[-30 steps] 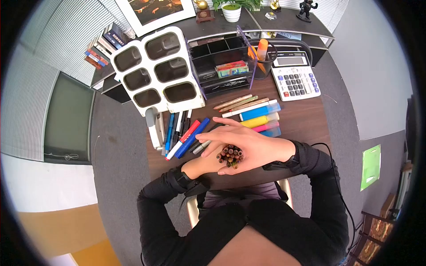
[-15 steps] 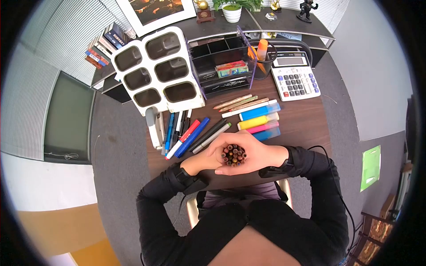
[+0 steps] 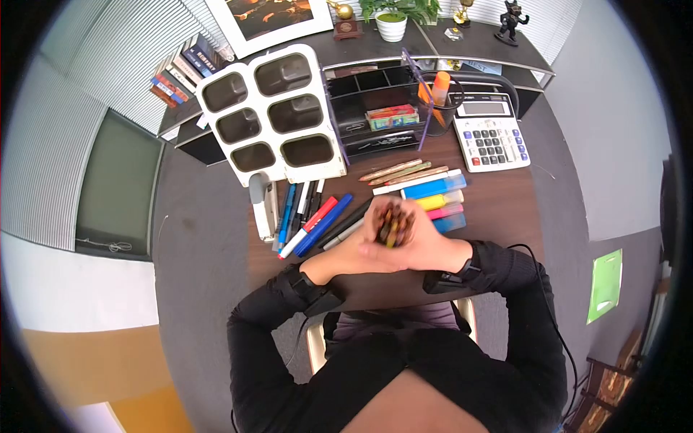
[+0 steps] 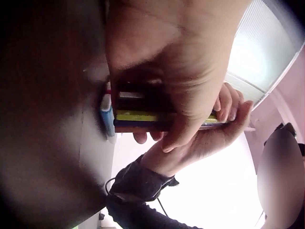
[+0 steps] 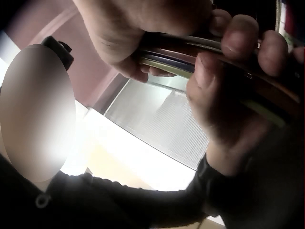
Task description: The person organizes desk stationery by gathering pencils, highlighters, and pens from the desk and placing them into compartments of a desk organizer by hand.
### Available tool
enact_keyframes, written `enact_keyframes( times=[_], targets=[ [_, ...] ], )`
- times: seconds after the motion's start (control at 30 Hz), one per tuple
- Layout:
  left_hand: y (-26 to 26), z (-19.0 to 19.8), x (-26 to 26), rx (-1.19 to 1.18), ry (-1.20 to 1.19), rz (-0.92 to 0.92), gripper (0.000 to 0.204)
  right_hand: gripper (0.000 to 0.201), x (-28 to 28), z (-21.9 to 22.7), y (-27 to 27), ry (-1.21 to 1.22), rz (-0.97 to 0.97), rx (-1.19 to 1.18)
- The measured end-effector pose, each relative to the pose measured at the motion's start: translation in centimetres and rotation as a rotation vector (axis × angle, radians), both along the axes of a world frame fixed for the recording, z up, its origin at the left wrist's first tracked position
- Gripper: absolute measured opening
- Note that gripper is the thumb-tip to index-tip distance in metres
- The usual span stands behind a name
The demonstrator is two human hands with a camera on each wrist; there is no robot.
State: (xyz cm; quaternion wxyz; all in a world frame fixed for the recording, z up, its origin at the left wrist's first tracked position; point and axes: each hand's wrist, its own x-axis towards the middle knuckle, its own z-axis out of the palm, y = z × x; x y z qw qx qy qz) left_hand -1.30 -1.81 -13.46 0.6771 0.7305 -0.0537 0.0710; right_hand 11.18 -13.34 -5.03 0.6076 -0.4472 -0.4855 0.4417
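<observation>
A dark surface (image 3: 498, 209) carries a white six-pocket organizer (image 3: 273, 115), with loose markers (image 3: 317, 220) and highlighters (image 3: 437, 198) lying between it and the person. Above the surface's near edge, the left hand (image 3: 346, 256) and right hand (image 3: 422, 245) both curl tightly round a bundle of colored pencils (image 3: 393, 222), tilted away from the person. With so many thin pencils bunched, I judge a loosened grip could let some slide out and scatter among the markers.

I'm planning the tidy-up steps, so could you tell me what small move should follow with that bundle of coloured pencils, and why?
Probably carry the pencil bundle forward to the white organiser. Both the left hand and right hand grip the bundle above the desk, and the organiser's compartments look vacant.
</observation>
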Motion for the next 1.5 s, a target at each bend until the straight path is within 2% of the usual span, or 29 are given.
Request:
enact_keyframes(
  times=[0.03, 0.07, 0.13, 0.17, 0.2, 0.27, 0.3, 0.47, 0.53, 0.57, 0.7, 0.77, 0.9, 1.03, 1.07, 1.13, 1.2, 1.23, 1.27, 1.33, 1.37, 1.43, 1.47, 1.5],
  targets=[
    [-0.9, 0.8, 0.2, 0.146, -0.094, 0.197, 0.05, 0.025, 0.2, 0.0, 0.4, 0.036, -0.045, -0.048],
    [-0.5, 1.8, 0.1, 0.147, -0.092, 0.205, 0.05, 0.029, 0.1, 0.7, 0.8, 0.042, -0.196, -0.079],
    [0.7, 4.0, 0.2, -0.303, 0.449, -0.144, 0.035, 0.028, 0.8, 1.8, 2.2, 0.319, -0.082, -0.057],
    [-0.1, 4.8, 0.0, -0.487, 0.413, -0.111, 0.028, 0.021, 1.3, 2.1, 2.7, 0.388, -0.003, -0.106],
    [-0.3, 5.1, -0.5, -0.486, 0.411, -0.11, 0.028, 0.021, 1.2, 2.2, 3.1, 0.386, -0.002, -0.105],
    [-0.4, 5.8, -1.6, -0.727, 0.423, -0.025, 0.024, 0.018, 0.8, 2.0, 4.1, 0.529, -0.005, -0.106],
    [-0.8, 6.8, -2.2, -0.745, 0.471, 0.042, 0.024, 0.021, 0.7, 1.3, 4.5, 0.568, 0.036, -0.126],
    [0.0, 6.6, -5.2, -0.828, 0.492, 0.084, 0.026, 0.039, -0.7, 0.7, 5.8, 0.511, 0.055, -0.169],
    [0.4, 6.6, -6.0, -0.953, 0.447, 0.195, 0.019, 0.047, -0.9, 0.2, 6.2, 0.377, 0.169, -0.228],
    [0.8, 6.0, -6.3, -0.99, 0.417, 0.214, 0.016, 0.054, -0.9, -0.3, 6.1, 0.389, 0.221, -0.289],
    [2.1, 6.0, -6.3, -1.101, 0.437, 0.285, 0.01, 0.047, -0.8, -1.5, 5.7, 0.408, 0.296, -0.32],
    [2.4, 7.2, -5.6, -1.215, 0.552, 0.392, 0.01, 0.043, -1.1, -2.6, 6.0, 0.434, 0.264, -0.28],
    [3.7, 6.6, -4.5, -1.273, 0.465, 0.465, 0.013, 0.04, -0.9, -2.4, 6.1, 0.42, 0.228, -0.215],
    [4.5, 7.6, -3.2, -1.245, 0.456, 0.497, 0.017, 0.043, -0.1, -1.6, 5.9, 0.461, 0.236, -0.178],
    [5.3, 7.3, -3.0, -1.261, 0.456, 0.428, 0.017, 0.044, 0.0, -1.4, 5.8, 0.48, 0.249, -0.16],
    [5.9, 7.2, -2.1, -1.214, 0.431, 0.45, 0.02, 0.045, 0.4, -1.3, 5.7, 0.457, 0.23, -0.134],
    [6.6, 6.7, -1.6, -1.214, 0.433, 0.419, 0.021, 0.065, 1.1, -0.4, 5.2, 0.345, 0.174, -0.186],
    [7.0, 6.4, -1.3, -1.216, 0.433, 0.391, 0.022, 0.074, 1.6, 0.9, 4.7, 0.363, 0.227, -0.234],
    [7.3, 6.1, -1.0, -1.215, 0.434, 0.387, 0.022, 0.074, 2.0, 1.8, 4.4, 0.363, 0.224, -0.233],
    [8.0, 5.8, -0.7, -1.261, 0.362, 0.347, 0.023, 0.076, 2.6, 2.8, 4.0, 0.194, 0.245, -0.297],
    [8.2, 5.7, -0.6, -1.265, 0.334, 0.345, 0.027, 0.076, 3.0, 3.0, 4.0, 0.194, 0.245, -0.296],
    [8.0, 6.2, -0.3, -1.234, 0.325, 0.416, 0.029, 0.076, 3.7, 3.0, 4.0, -0.028, 0.304, -0.242],
    [7.8, 6.5, -0.1, -1.205, 0.315, 0.484, 0.031, 0.076, 4.0, 2.9, 3.8, -0.028, 0.303, -0.242],
    [8.5, 5.5, -0.3, -1.22, 0.291, 0.434, 0.039, 0.073, 4.3, 2.6, 3.6, -0.133, 0.226, -0.144]
  ],
)
